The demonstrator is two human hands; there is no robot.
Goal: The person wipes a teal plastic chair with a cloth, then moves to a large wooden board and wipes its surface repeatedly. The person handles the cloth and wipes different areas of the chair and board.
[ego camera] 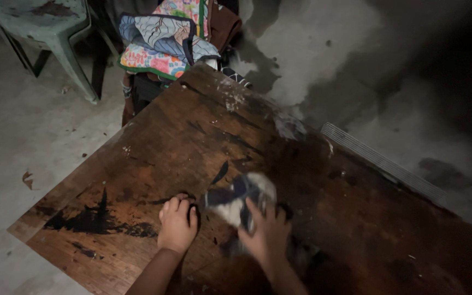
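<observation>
Near the front edge of the dark, stained wooden tabletop (203, 136), both forearms reach in from below. The left hand (177, 223) rests knuckles up, fingers curled, its grip pinching one end of a crumpled blue-and-white cloth (240, 199). The right hand (266, 232) presses on the cloth's other side, blurred, fingers closed over it. Beyond the far corner, a pile of bright patterned fabric (165, 38) sits beside a pale green plastic chair (45, 27). Bare concrete floor (23, 136) lies open on the left.

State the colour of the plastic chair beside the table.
Pale green chair, with worn dark patches on its seat; head view.
</observation>
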